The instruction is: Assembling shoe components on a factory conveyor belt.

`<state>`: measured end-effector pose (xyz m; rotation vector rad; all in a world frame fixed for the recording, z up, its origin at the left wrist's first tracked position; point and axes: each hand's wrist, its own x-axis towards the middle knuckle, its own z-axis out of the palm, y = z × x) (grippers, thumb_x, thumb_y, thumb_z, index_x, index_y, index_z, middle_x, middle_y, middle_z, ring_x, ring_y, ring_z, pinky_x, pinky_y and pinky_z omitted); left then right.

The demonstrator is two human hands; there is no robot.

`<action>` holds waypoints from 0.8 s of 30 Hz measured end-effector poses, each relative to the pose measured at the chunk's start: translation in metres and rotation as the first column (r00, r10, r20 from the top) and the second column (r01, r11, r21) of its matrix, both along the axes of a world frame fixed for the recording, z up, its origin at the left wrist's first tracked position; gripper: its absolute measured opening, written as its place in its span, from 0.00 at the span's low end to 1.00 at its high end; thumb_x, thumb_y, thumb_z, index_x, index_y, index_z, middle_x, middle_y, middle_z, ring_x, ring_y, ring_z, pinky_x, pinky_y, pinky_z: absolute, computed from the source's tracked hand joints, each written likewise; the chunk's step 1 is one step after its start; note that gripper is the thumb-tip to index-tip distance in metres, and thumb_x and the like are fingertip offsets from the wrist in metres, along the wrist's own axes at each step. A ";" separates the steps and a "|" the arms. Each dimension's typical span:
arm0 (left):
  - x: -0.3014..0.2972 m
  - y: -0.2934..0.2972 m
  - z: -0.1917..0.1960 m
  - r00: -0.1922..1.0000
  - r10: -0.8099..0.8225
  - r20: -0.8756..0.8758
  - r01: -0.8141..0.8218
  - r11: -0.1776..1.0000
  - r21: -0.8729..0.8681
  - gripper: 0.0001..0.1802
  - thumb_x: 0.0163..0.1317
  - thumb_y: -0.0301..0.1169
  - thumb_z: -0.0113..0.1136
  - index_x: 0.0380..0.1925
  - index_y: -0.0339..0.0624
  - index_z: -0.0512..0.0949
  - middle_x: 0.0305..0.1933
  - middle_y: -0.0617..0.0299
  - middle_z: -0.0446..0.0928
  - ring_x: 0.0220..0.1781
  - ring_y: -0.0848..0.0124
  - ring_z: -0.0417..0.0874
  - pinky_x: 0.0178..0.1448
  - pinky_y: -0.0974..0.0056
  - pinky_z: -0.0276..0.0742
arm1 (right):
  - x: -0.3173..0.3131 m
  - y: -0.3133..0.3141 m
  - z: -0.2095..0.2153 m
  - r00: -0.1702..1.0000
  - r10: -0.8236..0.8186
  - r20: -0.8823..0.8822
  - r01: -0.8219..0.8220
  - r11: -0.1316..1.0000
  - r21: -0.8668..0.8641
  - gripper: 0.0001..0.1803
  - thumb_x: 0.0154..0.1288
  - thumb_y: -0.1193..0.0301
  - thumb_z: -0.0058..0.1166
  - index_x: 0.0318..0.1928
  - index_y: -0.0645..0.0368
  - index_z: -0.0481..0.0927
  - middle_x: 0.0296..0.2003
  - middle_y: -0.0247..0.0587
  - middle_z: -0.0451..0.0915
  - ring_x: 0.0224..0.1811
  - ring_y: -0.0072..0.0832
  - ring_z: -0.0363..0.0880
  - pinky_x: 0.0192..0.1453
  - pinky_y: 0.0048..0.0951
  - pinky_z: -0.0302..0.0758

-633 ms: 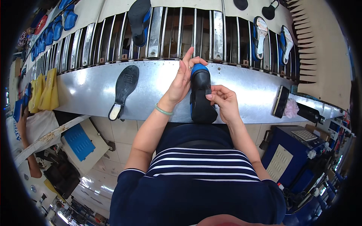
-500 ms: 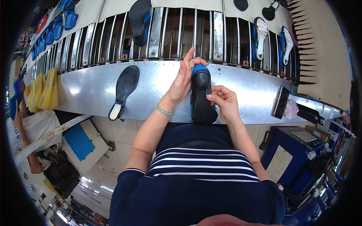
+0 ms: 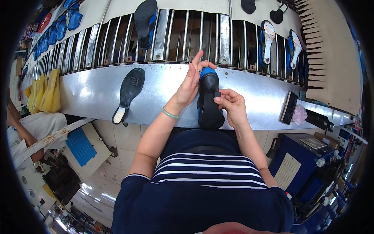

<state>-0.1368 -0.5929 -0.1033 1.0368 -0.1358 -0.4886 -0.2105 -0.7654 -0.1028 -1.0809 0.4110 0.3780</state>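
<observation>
A black shoe on a blue last lies sole-up near the front edge of the metal bench, its blue heel end pointing away from me. Against the left side of that heel end rests my left hand, with some fingers curled round the blue tip and one finger stretched out. On the shoe's right side, my right hand pinches a small dark flat piece between thumb and fingers at the shoe's waist. To the left, a loose black outsole with a pale heel area lies flat.
Behind the metal bench runs a roller conveyor carrying a sole-up black shoe and two blue-edged sandals. Yellow lasts stand at left. A phone and a pink puff lie at right. Another person's arm shows far left.
My hands and the shoe keep nearly the same place, the right thumb still at the shoe's waist. The other person's arm at far left has drawn back from the bench.
</observation>
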 end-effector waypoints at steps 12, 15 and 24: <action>0.001 -0.004 0.000 0.992 0.003 -0.126 -0.031 0.975 -0.218 0.37 0.74 0.60 0.22 0.75 0.51 0.45 0.61 0.49 0.66 0.60 0.65 0.71 0.67 0.59 0.67 | -0.001 -0.007 0.000 0.999 -0.034 -0.035 0.036 0.998 0.051 0.09 0.59 0.79 0.64 0.41 0.64 0.82 0.30 0.36 0.85 0.27 0.17 0.80 0.31 0.16 0.74; 0.001 -0.005 -0.005 0.986 -0.011 -0.167 -0.044 0.946 -0.320 0.32 0.75 0.51 0.26 0.74 0.52 0.47 0.62 0.46 0.65 0.61 0.62 0.71 0.68 0.57 0.67 | -0.001 -0.012 -0.004 0.999 -0.036 -0.041 0.038 0.998 0.055 0.09 0.59 0.79 0.65 0.41 0.63 0.81 0.29 0.35 0.84 0.27 0.17 0.80 0.31 0.16 0.74; 0.003 0.005 -0.017 0.987 -0.162 0.017 0.159 0.941 -0.299 0.55 0.46 0.21 0.55 0.75 0.68 0.46 0.75 0.47 0.54 0.72 0.60 0.61 0.76 0.58 0.54 | 0.001 -0.017 -0.008 0.995 -0.090 -0.030 0.090 0.996 -0.003 0.07 0.60 0.78 0.64 0.38 0.62 0.80 0.28 0.37 0.83 0.24 0.19 0.80 0.29 0.19 0.74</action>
